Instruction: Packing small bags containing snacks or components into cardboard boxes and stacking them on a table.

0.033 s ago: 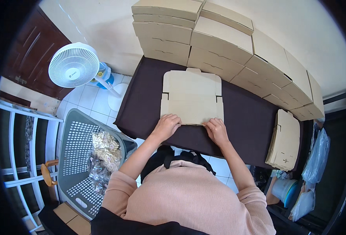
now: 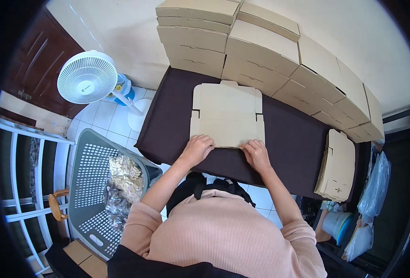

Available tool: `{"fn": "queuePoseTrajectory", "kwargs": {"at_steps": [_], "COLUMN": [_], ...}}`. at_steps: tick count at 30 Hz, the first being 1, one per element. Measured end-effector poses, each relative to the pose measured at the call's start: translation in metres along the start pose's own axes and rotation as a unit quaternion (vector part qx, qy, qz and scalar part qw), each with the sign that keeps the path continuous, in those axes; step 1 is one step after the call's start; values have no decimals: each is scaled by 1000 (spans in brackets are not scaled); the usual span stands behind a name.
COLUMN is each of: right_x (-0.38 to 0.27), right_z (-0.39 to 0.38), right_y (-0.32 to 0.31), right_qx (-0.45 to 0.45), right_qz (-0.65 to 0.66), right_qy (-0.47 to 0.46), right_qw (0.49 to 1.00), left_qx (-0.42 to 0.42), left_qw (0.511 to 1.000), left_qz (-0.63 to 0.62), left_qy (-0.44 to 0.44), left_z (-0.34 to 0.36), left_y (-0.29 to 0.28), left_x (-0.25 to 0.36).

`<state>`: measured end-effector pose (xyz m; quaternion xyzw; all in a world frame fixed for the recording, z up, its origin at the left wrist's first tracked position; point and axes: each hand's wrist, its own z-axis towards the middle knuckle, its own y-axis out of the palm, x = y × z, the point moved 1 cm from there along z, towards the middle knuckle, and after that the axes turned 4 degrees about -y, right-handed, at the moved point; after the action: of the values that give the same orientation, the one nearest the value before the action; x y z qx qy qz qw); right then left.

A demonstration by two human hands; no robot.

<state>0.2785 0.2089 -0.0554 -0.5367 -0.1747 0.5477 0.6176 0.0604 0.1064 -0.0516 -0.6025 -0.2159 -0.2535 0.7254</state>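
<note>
A partly folded brown cardboard box blank [image 2: 228, 109] lies on the dark table cover, with slots at its sides and a tab on its far edge. My left hand [image 2: 199, 149] pinches its near left edge, fingers curled over the top. At the near right corner, my right hand [image 2: 257, 154] grips the same edge between thumb and fingers. That near edge sits close to the table's front, and the thumbs are partly hidden.
Closed cardboard boxes [image 2: 260, 48] are stacked along the wall behind. Flat box blanks [image 2: 338, 164] lie piled at the table's right end. To the left stand a white fan [image 2: 86, 78] and a grey perforated basket [image 2: 93, 171] holding small bagged items. Plastic bags [image 2: 375, 185] hang at right.
</note>
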Motion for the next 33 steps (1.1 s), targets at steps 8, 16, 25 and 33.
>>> {"fn": "queuePoseTrajectory", "kwargs": {"at_steps": [8, 16, 25, 33], "right_x": [-28, -32, -37, -35], "right_z": [-11, -59, -28, -38], "right_y": [-17, -2, -23, -23], "right_qx": [15, 76, -13, 5], "right_qz": [40, 77, 25, 125], "right_qy": [58, 164, 437, 341], "right_qw": [997, 981, 899, 932], "left_qx": [-5, 118, 50, 88], "left_qw": [999, 970, 943, 989], "left_qz": [16, 51, 0, 13], "left_qy": [-29, -207, -330, -116], "left_z": [-23, -75, -63, -64], "left_y": [-7, -9, -2, -4], "left_x": [14, 9, 27, 15]}}
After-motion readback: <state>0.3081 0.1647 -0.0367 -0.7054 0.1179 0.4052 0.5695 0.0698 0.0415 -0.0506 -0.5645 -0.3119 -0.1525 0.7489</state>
